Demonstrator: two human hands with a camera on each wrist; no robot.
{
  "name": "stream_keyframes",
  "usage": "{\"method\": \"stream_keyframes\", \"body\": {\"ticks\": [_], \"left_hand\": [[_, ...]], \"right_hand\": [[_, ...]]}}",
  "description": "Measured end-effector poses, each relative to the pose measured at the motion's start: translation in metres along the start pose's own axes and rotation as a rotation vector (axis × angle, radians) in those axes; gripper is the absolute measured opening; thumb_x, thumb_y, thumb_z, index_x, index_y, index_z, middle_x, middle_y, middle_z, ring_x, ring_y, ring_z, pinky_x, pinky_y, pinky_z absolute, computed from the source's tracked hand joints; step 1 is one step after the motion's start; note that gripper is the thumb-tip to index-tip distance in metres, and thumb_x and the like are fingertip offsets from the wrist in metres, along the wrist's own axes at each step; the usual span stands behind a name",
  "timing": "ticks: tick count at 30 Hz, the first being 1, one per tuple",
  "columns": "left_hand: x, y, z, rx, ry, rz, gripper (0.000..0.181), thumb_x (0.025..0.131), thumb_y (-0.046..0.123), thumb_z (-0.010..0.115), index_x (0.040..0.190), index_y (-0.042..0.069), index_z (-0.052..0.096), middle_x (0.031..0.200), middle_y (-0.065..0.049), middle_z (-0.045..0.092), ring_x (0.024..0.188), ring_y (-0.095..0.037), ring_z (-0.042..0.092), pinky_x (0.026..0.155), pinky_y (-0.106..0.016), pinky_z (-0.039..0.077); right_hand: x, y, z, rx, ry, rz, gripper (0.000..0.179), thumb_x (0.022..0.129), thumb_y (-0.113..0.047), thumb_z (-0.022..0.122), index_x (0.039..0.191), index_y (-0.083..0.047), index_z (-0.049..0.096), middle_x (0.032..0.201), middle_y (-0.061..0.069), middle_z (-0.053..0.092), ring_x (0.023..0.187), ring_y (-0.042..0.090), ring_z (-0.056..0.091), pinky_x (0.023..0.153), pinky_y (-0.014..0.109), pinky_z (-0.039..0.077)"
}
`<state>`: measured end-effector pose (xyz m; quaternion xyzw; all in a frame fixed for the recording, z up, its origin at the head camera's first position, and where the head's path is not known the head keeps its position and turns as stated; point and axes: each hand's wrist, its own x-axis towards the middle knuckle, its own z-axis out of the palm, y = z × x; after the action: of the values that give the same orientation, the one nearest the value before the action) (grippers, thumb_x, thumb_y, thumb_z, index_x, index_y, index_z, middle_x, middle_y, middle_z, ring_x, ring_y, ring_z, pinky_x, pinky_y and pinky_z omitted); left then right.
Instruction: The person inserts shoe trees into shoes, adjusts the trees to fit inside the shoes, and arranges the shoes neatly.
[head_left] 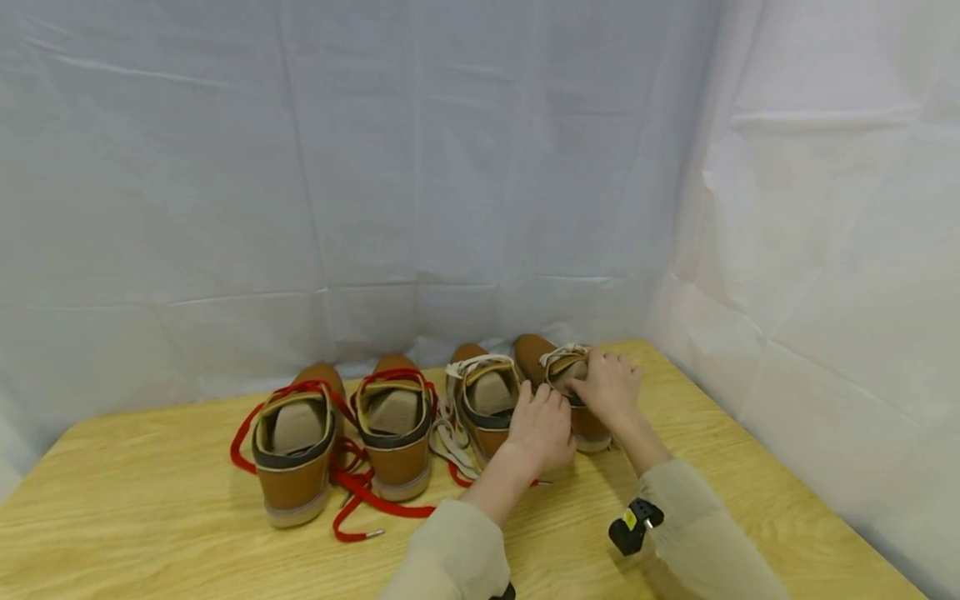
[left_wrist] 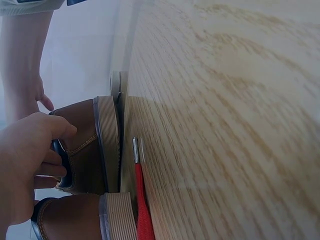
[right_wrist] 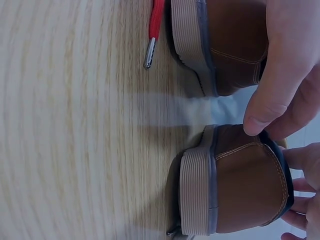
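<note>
At the right end of a row stands a brown leather shoe (head_left: 590,422) with cream laces (head_left: 564,353). My left hand (head_left: 542,427) holds its left side at the collar; in the right wrist view the left thumb (right_wrist: 260,117) lies against the dark collar edge. From the other side my right hand (head_left: 611,389) grips the collar, thumb at the opening. Fingers of the right hand (right_wrist: 306,195) show along the shoe's far side in the right wrist view. Just left stands a matching shoe (head_left: 491,396), partly hidden by my left hand.
Two more brown shoes, a left one (head_left: 292,487) and an inner one (head_left: 401,462), have red laces (head_left: 375,502) trailing over the wooden table (head_left: 187,533). One red lace end (left_wrist: 142,200) lies behind the cream-laced pair. White sheeting (head_left: 480,167) hangs behind and at right.
</note>
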<state>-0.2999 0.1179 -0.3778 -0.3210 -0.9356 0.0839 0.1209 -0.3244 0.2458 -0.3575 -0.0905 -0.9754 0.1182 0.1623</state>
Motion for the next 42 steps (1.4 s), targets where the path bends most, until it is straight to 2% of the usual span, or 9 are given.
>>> {"method": "stream_keyframes", "body": {"ticks": [10, 17, 26, 34, 42], "left_hand": [[0.0, 0.001, -0.001, -0.005, -0.011, -0.006, 0.051, 0.093, 0.044, 0.048, 0.133, 0.013, 0.051, 0.135, -0.001, 0.049, 0.129, -0.021, 0.036, 0.11, -0.045, 0.02], [-0.001, 0.001, 0.0, -0.006, 0.002, -0.008, 0.05, 0.092, 0.045, 0.049, 0.132, 0.014, 0.052, 0.134, 0.0, 0.05, 0.128, -0.02, 0.037, 0.11, -0.045, 0.021], [-0.001, 0.001, 0.001, -0.006, 0.012, -0.004, 0.051, 0.093, 0.045, 0.048, 0.133, 0.014, 0.051, 0.134, 0.0, 0.049, 0.128, -0.02, 0.038, 0.109, -0.045, 0.021], [-0.001, 0.003, -0.001, -0.021, 0.01, -0.003, 0.051, 0.093, 0.044, 0.049, 0.134, 0.014, 0.05, 0.134, 0.001, 0.049, 0.127, -0.019, 0.038, 0.11, -0.045, 0.021], [-0.001, 0.003, -0.001, 0.013, -0.003, -0.005, 0.051, 0.093, 0.045, 0.046, 0.135, 0.015, 0.05, 0.135, 0.002, 0.049, 0.127, -0.019, 0.037, 0.109, -0.044, 0.021]], "right_hand": [[-0.001, -0.001, 0.004, 0.009, 0.022, 0.016, 0.043, 0.081, -0.037, 0.072, 0.101, -0.002, 0.057, 0.101, 0.022, 0.06, 0.103, 0.043, 0.05, 0.086, 0.06, 0.036], [-0.003, -0.001, 0.009, 0.0, 0.071, 0.007, 0.044, 0.081, -0.037, 0.072, 0.101, -0.001, 0.056, 0.101, 0.023, 0.06, 0.103, 0.044, 0.051, 0.087, 0.062, 0.035], [-0.006, -0.001, 0.012, -0.071, 0.115, -0.026, 0.041, 0.082, -0.038, 0.07, 0.095, -0.002, 0.055, 0.096, 0.022, 0.062, 0.097, 0.043, 0.053, 0.084, 0.061, 0.036], [-0.006, 0.003, 0.01, -0.164, 0.129, -0.057, 0.046, 0.082, -0.043, 0.068, 0.104, -0.003, 0.059, 0.105, 0.024, 0.062, 0.104, 0.043, 0.051, 0.086, 0.061, 0.033], [-0.006, 0.005, 0.01, -0.169, 0.146, -0.065, 0.045, 0.082, -0.042, 0.07, 0.107, -0.006, 0.061, 0.104, 0.022, 0.064, 0.105, 0.042, 0.051, 0.086, 0.06, 0.033]]}}
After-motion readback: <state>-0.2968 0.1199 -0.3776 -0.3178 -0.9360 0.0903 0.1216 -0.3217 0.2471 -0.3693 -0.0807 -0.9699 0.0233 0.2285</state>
